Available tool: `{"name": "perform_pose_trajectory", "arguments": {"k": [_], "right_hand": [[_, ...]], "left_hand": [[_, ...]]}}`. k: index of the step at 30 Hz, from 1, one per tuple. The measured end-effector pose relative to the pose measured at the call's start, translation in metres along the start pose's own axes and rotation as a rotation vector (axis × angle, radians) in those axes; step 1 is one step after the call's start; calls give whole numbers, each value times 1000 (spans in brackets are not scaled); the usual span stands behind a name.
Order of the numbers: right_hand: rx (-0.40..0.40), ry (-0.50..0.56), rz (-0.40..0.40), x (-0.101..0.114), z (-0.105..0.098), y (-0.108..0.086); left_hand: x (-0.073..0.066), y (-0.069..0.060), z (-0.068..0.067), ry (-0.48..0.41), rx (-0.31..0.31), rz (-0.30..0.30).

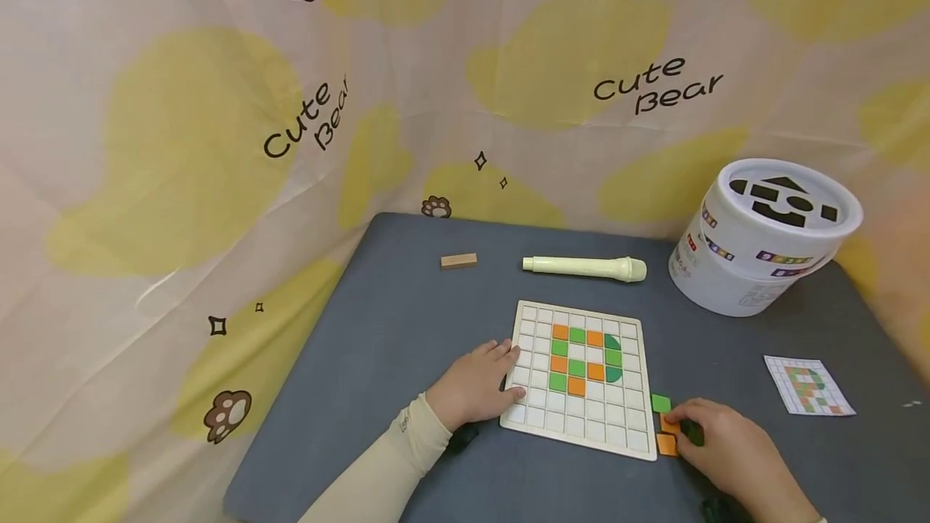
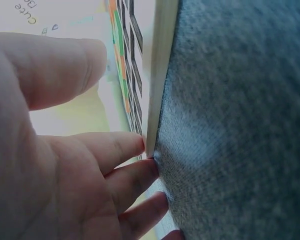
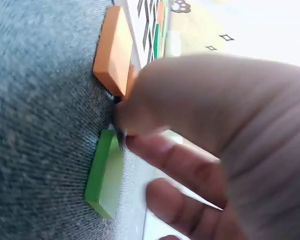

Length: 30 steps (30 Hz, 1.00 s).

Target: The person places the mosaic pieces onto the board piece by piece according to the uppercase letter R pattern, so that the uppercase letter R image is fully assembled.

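Note:
A square pale grid board (image 1: 538, 418) lies flat, with several orange and green tiles (image 1: 576, 387) and rounded dark green pieces (image 1: 613, 374) set in its cells. My left hand (image 1: 475, 384) rests at the board's left edge, fingers extended and touching it. Beside the right edge, my right hand (image 1: 734, 442) pinches an orange square tile (image 1: 668, 424) between thumb and index finger, which partly hide it. Another orange tile (image 3: 112, 52) and a green tile (image 1: 660, 403) lie close by. Under the hand, a green piece (image 3: 106, 175) lies on the tabletop.
A pattern card (image 1: 835, 406) lies to the right. Behind the board are a cream microphone-shaped object (image 1: 581, 266) and a small wooden block (image 1: 458, 261). A white bucket with a shape-hole lid (image 1: 748, 265) stands at the back right of the grey table (image 1: 349, 394).

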State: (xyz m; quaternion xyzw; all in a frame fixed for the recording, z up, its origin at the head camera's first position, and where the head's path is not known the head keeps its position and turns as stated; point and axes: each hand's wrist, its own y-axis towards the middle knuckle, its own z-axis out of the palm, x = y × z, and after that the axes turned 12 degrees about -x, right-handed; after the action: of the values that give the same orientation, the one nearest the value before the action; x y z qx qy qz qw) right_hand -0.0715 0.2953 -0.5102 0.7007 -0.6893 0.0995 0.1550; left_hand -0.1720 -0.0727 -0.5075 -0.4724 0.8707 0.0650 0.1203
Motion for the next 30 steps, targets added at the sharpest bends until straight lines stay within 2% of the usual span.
{"name": "perform_pose_trajectory", "arguments": {"k": [4,8,13,16,18,23,30], "right_hand": [[-71,6,-14,13,-5,-1],[-130,20,-97,38,-6,3],[-217,40,-302,75,4,18],[-237,57,-442,91,17,26],[-239,52,-500,98,25,31],[-238,49,-540,105,41,37],[-257,102,-574,110,57,39]], "left_hand": [[0,-4,-1,4,1,-1],[1,-5,0,17,7,-5],[0,-3,2,27,1,1],[-3,-1,3,39,0,9],[-5,3,3,50,-3,23],[-7,7,3,67,-8,32],[-3,2,5,69,-22,18]]}}
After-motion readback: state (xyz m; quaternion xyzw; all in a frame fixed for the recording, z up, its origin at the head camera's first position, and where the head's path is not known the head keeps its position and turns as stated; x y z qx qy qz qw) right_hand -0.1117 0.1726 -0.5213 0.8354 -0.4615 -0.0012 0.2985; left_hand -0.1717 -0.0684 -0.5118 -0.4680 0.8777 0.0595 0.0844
